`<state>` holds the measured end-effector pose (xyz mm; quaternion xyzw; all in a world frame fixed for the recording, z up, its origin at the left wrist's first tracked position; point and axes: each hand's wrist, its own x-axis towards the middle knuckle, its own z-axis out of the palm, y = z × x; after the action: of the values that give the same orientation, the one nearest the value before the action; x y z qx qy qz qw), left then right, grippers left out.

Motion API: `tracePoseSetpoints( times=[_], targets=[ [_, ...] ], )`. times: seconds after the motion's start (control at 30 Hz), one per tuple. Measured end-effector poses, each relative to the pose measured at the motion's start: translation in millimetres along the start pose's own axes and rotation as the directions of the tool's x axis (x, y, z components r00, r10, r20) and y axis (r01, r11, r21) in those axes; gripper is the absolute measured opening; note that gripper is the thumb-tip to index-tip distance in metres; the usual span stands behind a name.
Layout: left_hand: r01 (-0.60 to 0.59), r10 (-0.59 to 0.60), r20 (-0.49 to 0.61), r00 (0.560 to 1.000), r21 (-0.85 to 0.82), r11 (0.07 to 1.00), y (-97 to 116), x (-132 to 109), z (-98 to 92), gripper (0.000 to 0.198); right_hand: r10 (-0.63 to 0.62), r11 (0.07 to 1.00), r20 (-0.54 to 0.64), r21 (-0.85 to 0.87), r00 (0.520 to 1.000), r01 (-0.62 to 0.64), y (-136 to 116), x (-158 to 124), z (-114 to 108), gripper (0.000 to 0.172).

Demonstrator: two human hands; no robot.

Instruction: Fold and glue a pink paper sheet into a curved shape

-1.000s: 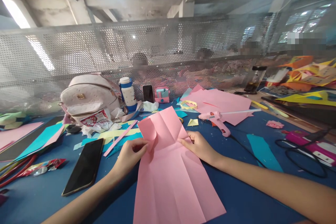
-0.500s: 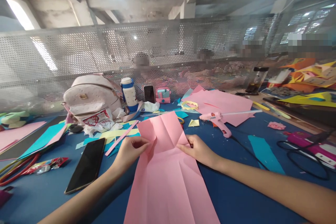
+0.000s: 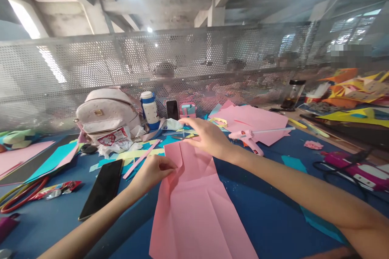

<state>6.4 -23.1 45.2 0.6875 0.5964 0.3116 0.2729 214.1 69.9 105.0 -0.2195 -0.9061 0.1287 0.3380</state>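
A long sheet of creased pink paper lies before me, with fold lines along and across it. My left hand pinches its left edge near the upper end, where a narrow flap stands folded over. My right hand is off the right edge and reaches over the far end of the sheet, fingers stretched forward and apart. Under and beyond those fingers lie paper scraps and a thin dark, pointed thing, partly covered by the hand. No object shows in the right hand's grip.
A black phone lies left of the paper. A pink glue gun rests to the right, before a pile of pink sheets. Behind stand a pale backpack, a bottle and a perforated metal screen.
My right hand has let go of the pink paper's right edge and moved forward and left over its far end. The left hand keeps its pinch. The paper's far end has sunk lower.
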Motion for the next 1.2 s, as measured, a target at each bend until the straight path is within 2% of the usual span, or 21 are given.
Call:
tracePoseSetpoints(
  times=[0.07, 0.17, 0.23, 0.37, 0.5, 0.6, 0.7, 0.8, 0.87, 0.93, 1.1, 1.2],
  targets=[
    [-0.016, 0.016, 0.004, 1.0, 0.037, 0.999, 3, 0, -0.3, 0.016, 0.006, 0.981, 0.135, -0.194, 0.991, 0.021, -7, 13, 5, 0.037],
    [-0.044, 0.044, 0.005, 0.999, 0.09, 0.995, 7, 1, -1.3, 0.02, 0.069, 0.977, 0.263, -0.211, 0.962, -0.012, -9, 24, 17, 0.016],
    [-0.057, 0.059, -0.009, 0.998, 0.114, 0.992, 9, 1, -1.8, 0.028, 0.095, 0.984, 0.299, -0.174, 0.949, -0.044, -4, 29, 23, 0.007],
    [-0.062, 0.065, -0.03, 0.997, 0.076, 0.995, 8, 2, -1.6, 0.049, 0.118, 0.993, 0.385, -0.023, 0.915, -0.119, 12, 34, 24, 0.004],
    [-0.036, 0.036, 0.009, 0.999, -0.023, 0.999, -1, 10, -4.6, 0.047, 0.127, 0.955, 0.453, 0.183, 0.882, -0.232, 29, 33, 21, 0.007],
    [-0.013, 0.019, 0.105, 0.994, -0.058, 0.998, -6, 20, -13.3, 0.048, 0.165, 0.896, 0.46, 0.3, 0.873, -0.327, 40, 26, 23, 0.014],
    [0.001, 0.014, 0.291, 0.957, -0.051, 0.999, -6, 30, -26.9, 0.036, 0.203, 0.831, 0.468, 0.382, 0.86, -0.405, 44, 12, 28, 0.021],
    [-0.007, 0.012, 0.473, 0.881, -0.013, 1.0, -1, 37, -38.8, 0.021, 0.224, 0.767, 0.522, 0.427, 0.823, -0.479, 38, -10, 32, 0.028],
    [-0.02, 0.008, 0.56, 0.829, 0.015, 1.0, 4, 40, -41.7, 0.02, 0.21, 0.738, 0.589, 0.428, 0.781, -0.521, 31, -25, 33, 0.029],
    [-0.033, 0.003, 0.609, 0.793, 0.038, 0.999, 11, 44, -39.1, 0.017, 0.196, 0.731, 0.623, 0.422, 0.758, -0.536, 25, -35, 33, 0.028],
    [-0.06, 0.023, 0.677, 0.735, 0.032, 0.998, 29, 52, -17.1, 0.023, 0.237, 0.756, 0.542, 0.419, 0.807, -0.503, 23, -43, 34, 0.025],
    [-0.05, 0.055, 0.662, 0.747, -0.027, 0.998, 30, 53, -5.5, 0.023, 0.268, 0.767, 0.49, 0.413, 0.83, -0.491, 32, -48, 36, 0.023]
  ],
)
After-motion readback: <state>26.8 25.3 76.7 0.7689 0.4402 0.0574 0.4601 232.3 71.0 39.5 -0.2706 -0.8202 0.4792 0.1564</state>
